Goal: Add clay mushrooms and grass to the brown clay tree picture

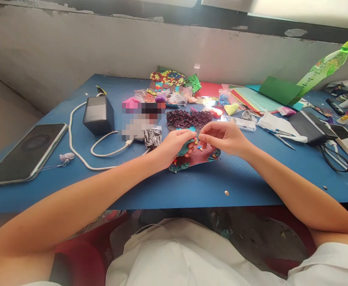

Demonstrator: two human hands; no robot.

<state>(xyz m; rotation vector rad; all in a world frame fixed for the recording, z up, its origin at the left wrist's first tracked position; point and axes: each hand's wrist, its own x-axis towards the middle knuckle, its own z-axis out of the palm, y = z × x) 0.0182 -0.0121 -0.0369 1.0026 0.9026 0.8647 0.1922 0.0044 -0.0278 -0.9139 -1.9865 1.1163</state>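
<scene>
My left hand point(174, 146) is closed around a lump of teal clay point(186, 148). Thumb and forefinger of my right hand point(225, 137) are pinched together close to the left fingertips; whatever is between them is too small to make out. Under both hands lies a clay picture point(205, 157) on a dark reddish board, partly covered by them. Dark purple ruffled clay point(188, 118) runs along its far edge, and teal clay pieces point(179, 167) sit at its near corners. Small yellow, white and blue bits show on its middle.
A black power block point(98, 115) with a white cable and a phone point(27, 149) lie left. Clay bags point(178, 98) and another clay picture point(168, 81) are behind. To the right are coloured papers point(255, 100), a green bottle point(325, 69) and a dark case point(308, 126).
</scene>
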